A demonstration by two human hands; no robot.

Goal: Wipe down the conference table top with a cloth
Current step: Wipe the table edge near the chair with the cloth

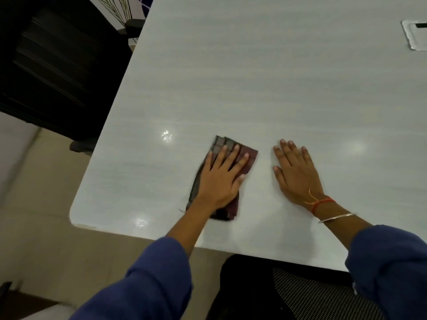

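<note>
Head view: left hand (220,179) flat on cloth (251,156), right hand (294,175) on table (254,77).

free: table top (254,77) open surface across centre and top of frame | gap: bare strip between cloth (220,143) under flat left hand (219,181) and flat right hand (295,174), lower centre | obstacles: metal inset plate (414,35) far upper right; black chair (57,65) beside left edge, upper left; mesh chair (312,296) at near edge, bottom

Glossy smooth table top (231,77); checked woven cloth (245,158)
</note>
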